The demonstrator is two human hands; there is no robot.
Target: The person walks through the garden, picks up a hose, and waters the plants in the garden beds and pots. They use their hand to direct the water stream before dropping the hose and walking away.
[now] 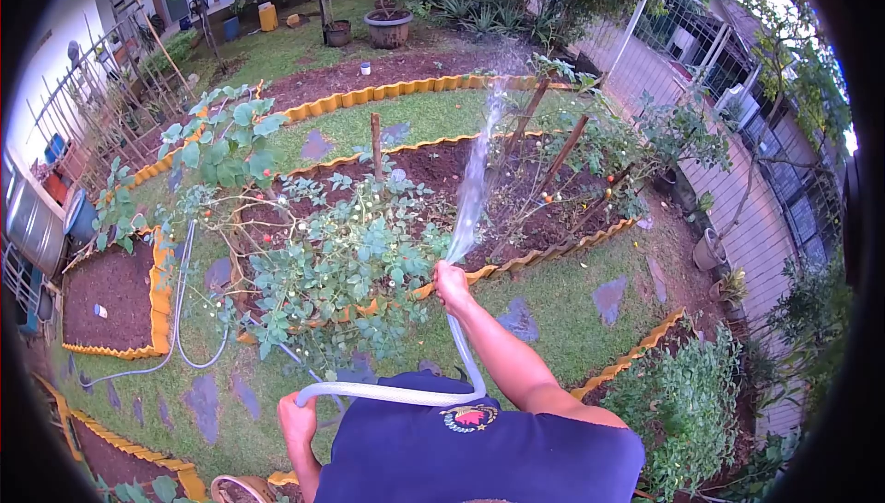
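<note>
My right hand [452,285] is stretched forward, its fingers wrapped round the front end of a pale garden hose [387,393]. From that end a stream of water [475,171] shoots up and away over the garden bed, breaking into spray at its top. Down at my left side, my left hand [297,421] is closed round a lower stretch of the same hose, which loops in front of my dark shirt between the two hands. Leafy tomato plants [341,259] with a few red fruits grow just ahead of both hands. The hose's mouth is hidden by my fingers.
Yellow corrugated edging [544,249] borders the beds. More hose [180,291] trails over the grass at left. Wooden stakes [562,157] stand in the bed. Flat stones [519,319] lie in the lawn. A large pot [388,30] stands at the back; a wire gate [668,37] is at right.
</note>
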